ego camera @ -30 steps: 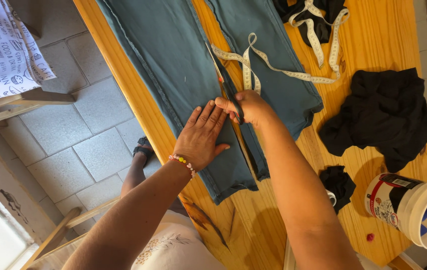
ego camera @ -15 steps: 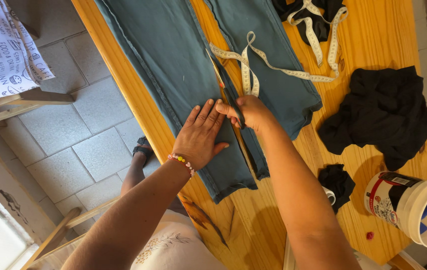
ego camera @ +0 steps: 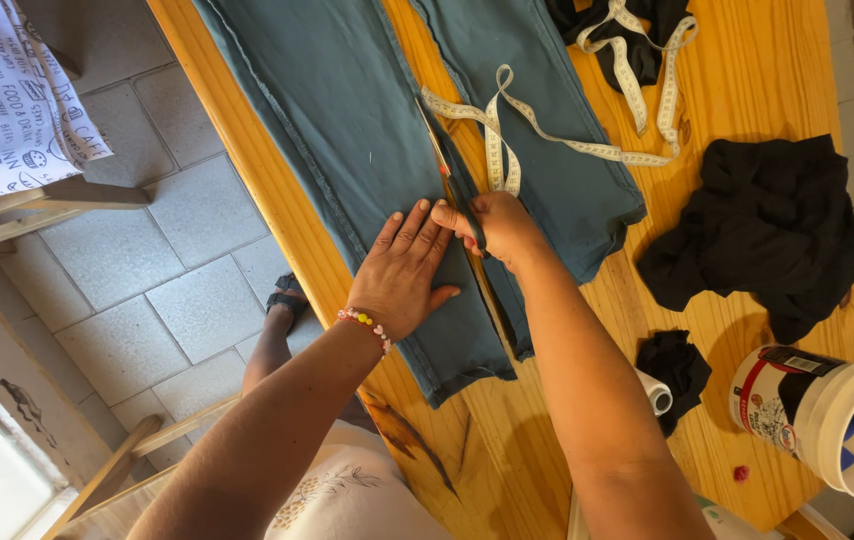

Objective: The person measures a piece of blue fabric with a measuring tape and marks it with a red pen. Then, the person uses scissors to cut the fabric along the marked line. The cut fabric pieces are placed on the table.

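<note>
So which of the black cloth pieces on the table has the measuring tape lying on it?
The black cloth at the table's far edge: a cream tape measure loops over it. The large black heap and small black scrap lie bare.

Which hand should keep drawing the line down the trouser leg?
Probably the right hand: it grips the pencil-like marker on the teal trousers, while the left hand lies flat, pinning the cloth.

My right hand (ego camera: 500, 228) now sits a little closer to me along the teal trousers (ego camera: 367, 150) than a second ago, having slid down the inner edge of the leg. The thin stick-like tool (ego camera: 450, 185) pinched in its fingers comes down with it. That brings the hand nearer to my left hand (ego camera: 402, 275), and the thumb now almost touches the left fingertips (ego camera: 425, 212), where earlier a small gap showed between them.
</note>
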